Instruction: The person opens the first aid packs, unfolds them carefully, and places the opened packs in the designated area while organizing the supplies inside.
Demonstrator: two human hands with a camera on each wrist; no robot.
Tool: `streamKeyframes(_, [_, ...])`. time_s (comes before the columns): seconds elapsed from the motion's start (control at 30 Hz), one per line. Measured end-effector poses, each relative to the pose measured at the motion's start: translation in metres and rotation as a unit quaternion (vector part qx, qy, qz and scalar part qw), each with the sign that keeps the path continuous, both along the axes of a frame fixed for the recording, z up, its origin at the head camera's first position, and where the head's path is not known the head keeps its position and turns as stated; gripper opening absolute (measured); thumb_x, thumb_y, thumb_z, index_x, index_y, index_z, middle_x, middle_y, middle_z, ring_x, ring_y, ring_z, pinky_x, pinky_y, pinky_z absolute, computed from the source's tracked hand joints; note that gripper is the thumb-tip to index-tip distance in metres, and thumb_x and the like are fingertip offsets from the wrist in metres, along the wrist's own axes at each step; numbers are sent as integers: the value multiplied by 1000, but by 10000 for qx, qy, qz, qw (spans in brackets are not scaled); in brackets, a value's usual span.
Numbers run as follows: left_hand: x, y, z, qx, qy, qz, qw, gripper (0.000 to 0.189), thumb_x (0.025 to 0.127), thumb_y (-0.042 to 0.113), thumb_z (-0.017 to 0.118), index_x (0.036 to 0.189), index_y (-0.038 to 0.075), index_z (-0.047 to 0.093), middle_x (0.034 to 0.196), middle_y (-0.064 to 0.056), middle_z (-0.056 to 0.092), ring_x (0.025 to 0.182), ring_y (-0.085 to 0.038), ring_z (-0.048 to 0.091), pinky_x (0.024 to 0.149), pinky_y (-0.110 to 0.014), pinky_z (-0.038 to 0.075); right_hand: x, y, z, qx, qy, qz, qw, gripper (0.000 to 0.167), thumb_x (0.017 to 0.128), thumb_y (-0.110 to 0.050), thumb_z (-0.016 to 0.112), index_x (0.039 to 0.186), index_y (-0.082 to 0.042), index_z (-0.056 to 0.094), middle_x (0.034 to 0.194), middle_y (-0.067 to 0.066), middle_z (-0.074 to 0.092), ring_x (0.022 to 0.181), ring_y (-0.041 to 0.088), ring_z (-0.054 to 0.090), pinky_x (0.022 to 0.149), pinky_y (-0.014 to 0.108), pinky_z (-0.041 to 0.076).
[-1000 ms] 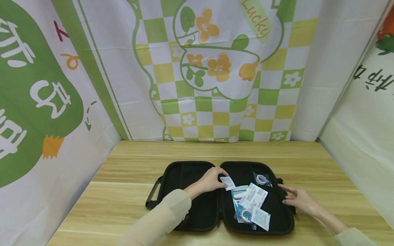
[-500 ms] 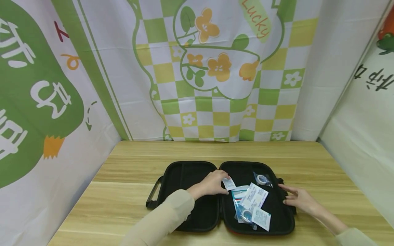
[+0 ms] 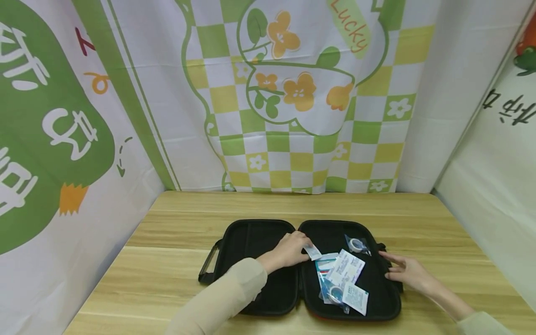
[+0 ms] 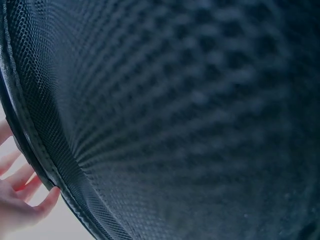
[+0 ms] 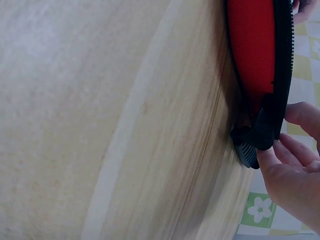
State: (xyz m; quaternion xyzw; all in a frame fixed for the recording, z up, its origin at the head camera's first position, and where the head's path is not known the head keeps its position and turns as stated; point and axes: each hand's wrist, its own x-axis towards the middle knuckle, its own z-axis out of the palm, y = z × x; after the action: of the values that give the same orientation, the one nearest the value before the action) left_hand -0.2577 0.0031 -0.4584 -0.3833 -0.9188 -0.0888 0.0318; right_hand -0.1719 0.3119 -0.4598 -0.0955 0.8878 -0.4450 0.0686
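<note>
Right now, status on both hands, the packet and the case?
Left hand holds small white packet over open case, right half. Right hand touches case's right edge. Possible snag: other packets bunched close beside.

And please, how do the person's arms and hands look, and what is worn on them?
The left hand and the right hand are bare, without gloves. The left sleeve is plain pale beige, with loose folds, ending before the wrist. The right sleeve shows only its end, in a similar pale beige.
</note>
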Motion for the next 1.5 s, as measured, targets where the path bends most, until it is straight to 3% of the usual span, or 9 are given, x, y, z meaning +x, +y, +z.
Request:
streamKeyframes(0.2, [-2, -5, 5, 972, -253, -37, 9949, 10, 80, 20, 65, 89, 16, 68, 89, 5, 63, 88, -10, 57, 79, -23, 44, -1, 1, -1, -20, 39, 32, 10000, 58, 76, -5, 65, 122, 16, 39, 123, 41, 33, 94, 47, 54, 73, 30, 50])
streamKeyframes(0.4, [-3, -7, 10, 1843, -309, 38, 9824, 5, 80, 17, 64, 81, 15, 69, 79, 6, 63, 75, -5, 56, 72, -17, 43, -1, 1, -1, -12, 97, 40, 9999, 57, 76, -4, 65, 122, 16, 40, 123, 41, 33, 93, 46, 54, 73, 29, 50])
streamKeyframes(0.67, [-2, -17, 16, 3185, -1536, 436, 9344, 5, 80, 11, 64, 82, 9, 68, 79, 0, 65, 67, -2, 56, 59, -15, 45, -1, 1, -1, -61, 134, 74, 9999, 57, 75, -5, 65, 121, 17, 39, 123, 41, 32, 93, 48, 54, 73, 28, 49])
streamKeyframes(0.87, [-2, -29, 20, 3513, -1820, 743, 9154, 7, 79, 14, 66, 84, 9, 68, 79, 0, 65, 67, -5, 56, 57, -18, 46, 0, 0, -1, -156, 105, 81, 9998, 58, 75, -5, 65, 121, 18, 39, 123, 41, 32, 94, 49, 53, 74, 31, 49])
streamKeyframes(1.07, [-4, -44, 23, 3679, -1789, 968, 9073, 9, 77, 12, 67, 84, 7, 68, 79, -1, 65, 66, -6, 56, 57, -19, 46, 0, 0, -1, -119, 114, 60, 9998, 58, 75, -5, 65, 121, 17, 39, 123, 41, 32, 94, 48, 53, 73, 26, 49])
streamKeyframes(1.17, [-5, -53, 24, 3779, -1786, 1100, 9018, 9, 77, 10, 68, 84, 5, 68, 77, -4, 66, 63, -5, 56, 55, -19, 47, 0, 0, 0, -57, 70, 34, 10000, 58, 75, -6, 65, 122, 17, 39, 123, 41, 32, 94, 47, 54, 74, 30, 49])
streamKeyframes(1.4, [-9, -75, 29, 4251, -2146, 1496, 8665, 13, 76, 2, 66, 87, -4, 67, 81, -14, 66, 65, -12, 61, 55, -22, 51, 1, -1, 2, -14, -45, -6, 10000, 58, 76, -5, 65, 123, 17, 38, 125, 40, 31, 96, 48, 52, 75, 34, 49])
streamKeyframes(1.5, [-10, -85, 33, 4328, -2250, 1701, 8562, 14, 77, 0, 64, 90, -5, 66, 83, -15, 66, 68, -15, 62, 57, -24, 52, 1, -1, 1, -19, -4, 20, 10000, 58, 76, -5, 65, 122, 17, 38, 124, 41, 32, 95, 48, 53, 75, 34, 49])
